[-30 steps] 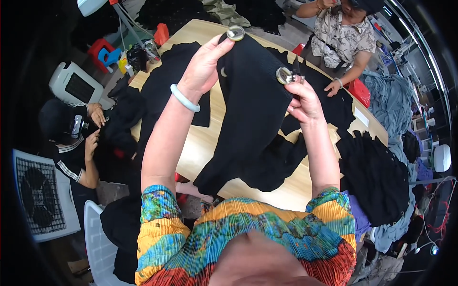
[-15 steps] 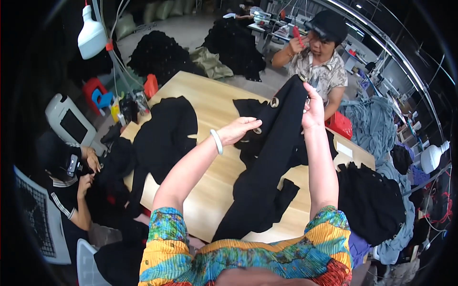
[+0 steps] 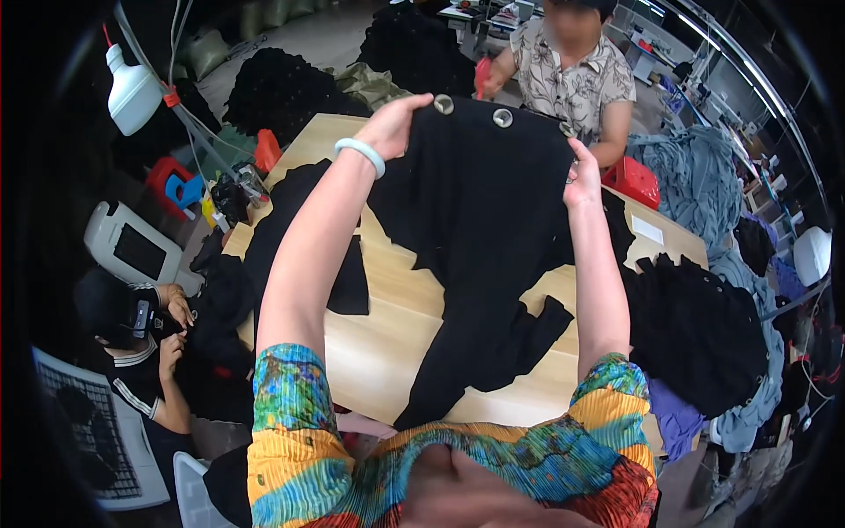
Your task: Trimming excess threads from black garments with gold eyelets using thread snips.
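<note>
The black garment (image 3: 497, 202) is held up and spread by its far edge, where three round, shiny-rimmed buttons (image 3: 503, 118) sit spaced from left to right, while its plain cloth drapes toward the near side, tapering to a narrow end at near left.

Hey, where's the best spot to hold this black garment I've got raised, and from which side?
The black garment is probably best held by its upper corners, each from its outer side, as your left hand and right hand now do: it is limp, spread between them with three round shiny fittings along the top edge, and drapes below.
</note>
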`<act>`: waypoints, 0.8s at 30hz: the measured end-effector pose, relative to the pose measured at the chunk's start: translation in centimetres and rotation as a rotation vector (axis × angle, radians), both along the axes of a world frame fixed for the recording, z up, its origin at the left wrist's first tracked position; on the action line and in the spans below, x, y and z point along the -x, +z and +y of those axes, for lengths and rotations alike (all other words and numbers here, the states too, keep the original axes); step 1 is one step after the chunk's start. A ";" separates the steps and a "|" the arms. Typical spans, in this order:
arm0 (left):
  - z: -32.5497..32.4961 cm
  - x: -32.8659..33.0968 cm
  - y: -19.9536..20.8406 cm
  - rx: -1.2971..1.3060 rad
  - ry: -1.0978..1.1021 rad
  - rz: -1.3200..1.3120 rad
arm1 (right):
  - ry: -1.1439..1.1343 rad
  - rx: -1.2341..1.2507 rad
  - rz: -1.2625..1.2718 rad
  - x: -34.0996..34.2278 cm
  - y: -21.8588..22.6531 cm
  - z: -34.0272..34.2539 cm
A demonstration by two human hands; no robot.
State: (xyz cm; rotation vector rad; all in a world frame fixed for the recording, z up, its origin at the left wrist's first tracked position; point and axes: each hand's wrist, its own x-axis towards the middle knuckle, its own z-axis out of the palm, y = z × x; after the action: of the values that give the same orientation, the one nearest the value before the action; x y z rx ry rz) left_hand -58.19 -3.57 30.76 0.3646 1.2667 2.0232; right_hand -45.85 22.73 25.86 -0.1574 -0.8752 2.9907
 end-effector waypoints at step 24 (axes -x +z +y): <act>7.6 0.0 -1.6 -0.445 0.147 -0.317 | -0.720 -1.243 0.152 2.7 -2.5 -6.7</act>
State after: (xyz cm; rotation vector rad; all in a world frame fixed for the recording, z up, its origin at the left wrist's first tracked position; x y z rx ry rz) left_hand -58.23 4.07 29.14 0.1451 0.6627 2.3738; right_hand -48.59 16.06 23.31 -0.1475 -1.8929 1.4340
